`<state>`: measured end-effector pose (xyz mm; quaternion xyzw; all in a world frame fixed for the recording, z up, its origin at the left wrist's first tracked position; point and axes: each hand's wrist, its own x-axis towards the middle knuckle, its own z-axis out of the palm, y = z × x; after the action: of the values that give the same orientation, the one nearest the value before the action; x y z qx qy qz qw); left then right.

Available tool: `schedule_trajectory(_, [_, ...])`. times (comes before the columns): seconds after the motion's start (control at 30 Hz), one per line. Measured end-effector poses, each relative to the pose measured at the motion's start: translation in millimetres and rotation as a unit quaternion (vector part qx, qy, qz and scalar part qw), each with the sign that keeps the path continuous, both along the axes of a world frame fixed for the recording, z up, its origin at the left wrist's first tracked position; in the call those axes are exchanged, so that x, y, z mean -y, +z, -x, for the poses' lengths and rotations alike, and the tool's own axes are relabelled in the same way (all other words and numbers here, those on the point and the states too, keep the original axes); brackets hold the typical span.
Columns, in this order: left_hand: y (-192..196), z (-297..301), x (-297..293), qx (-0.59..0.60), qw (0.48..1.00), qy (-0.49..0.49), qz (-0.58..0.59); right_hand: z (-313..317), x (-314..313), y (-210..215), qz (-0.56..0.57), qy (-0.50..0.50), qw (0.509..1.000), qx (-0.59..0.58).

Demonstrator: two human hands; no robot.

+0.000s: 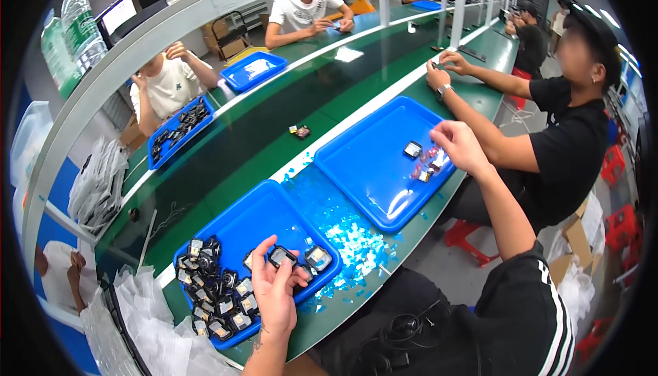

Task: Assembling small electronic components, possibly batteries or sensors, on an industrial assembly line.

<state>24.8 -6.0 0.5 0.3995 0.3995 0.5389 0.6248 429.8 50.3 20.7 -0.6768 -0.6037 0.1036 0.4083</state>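
Observation:
Over the near blue tray (274,201), my left hand (277,297) is closed around a small square black-cased electronic unit (281,256), its fingers curled up about it. A pile of similar black units (216,290) fills that tray's left side, and another unit with a pale face (318,258) lies just right of my hand. My right hand (460,146) is raised over the right edge of the second blue tray (363,163). Its thumb and fingertips are pinched; whatever they hold cannot be made out. Beneath it lie a few units (412,149) and reddish bits (430,156).
Shiny blue film scraps (356,246) litter the bench between the trays. A small part (299,131) sits on the green conveyor belt (253,146). Close by on the right, a co-worker in black (569,129) works at the bench. Plastic bags (147,321) crowd the near left.

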Motion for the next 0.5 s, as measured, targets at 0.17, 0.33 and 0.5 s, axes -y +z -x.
schedule_trajectory(0.17, [-3.2, -4.2, 5.2, -0.011, 0.999, -0.019, -0.033, -12.6, -7.6, -14.3, -0.007, -0.015, 0.999, 0.046])
schedule_trajectory(0.33, [-9.7, 2.5, 7.4, -0.034, 0.998, -0.026, -0.056, 11.4, 7.3, -5.9, 0.03, -0.025, 0.999, 0.019])
schedule_trajectory(0.5, [-15.8, 9.0, 9.7, -0.143, 0.979, -0.01, -0.145, 78.0, 24.7, 5.6, -0.006, 0.078, 0.994, -0.082])
